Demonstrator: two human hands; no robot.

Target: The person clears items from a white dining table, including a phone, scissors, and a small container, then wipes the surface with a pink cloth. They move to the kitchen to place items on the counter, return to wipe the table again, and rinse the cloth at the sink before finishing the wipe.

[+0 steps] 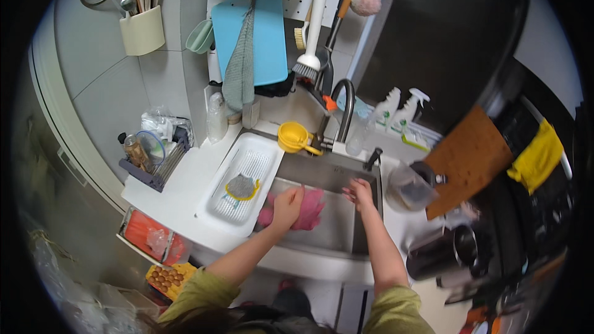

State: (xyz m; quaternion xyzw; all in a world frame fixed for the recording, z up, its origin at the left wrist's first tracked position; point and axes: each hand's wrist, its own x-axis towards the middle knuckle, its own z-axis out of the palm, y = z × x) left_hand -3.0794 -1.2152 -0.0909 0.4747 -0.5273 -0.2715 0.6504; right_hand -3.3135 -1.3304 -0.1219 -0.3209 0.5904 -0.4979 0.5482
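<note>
Over the stainless steel sink, my left hand is curled into a fist on a crumpled pink cloth. The cloth spreads out on both sides of the fist, and the hand hides its middle. Toward the sink's right wall, my right hand holds nothing, its fingers apart and slightly blurred. A white draining tray sits along the sink's left side. In it lies a grey scrubbing pad with a yellow edge.
A yellow strainer rests at the sink's back edge beside the dark faucet. Spray bottles stand behind. On the right are a clear plastic container and a wooden board. A grey rack stands left.
</note>
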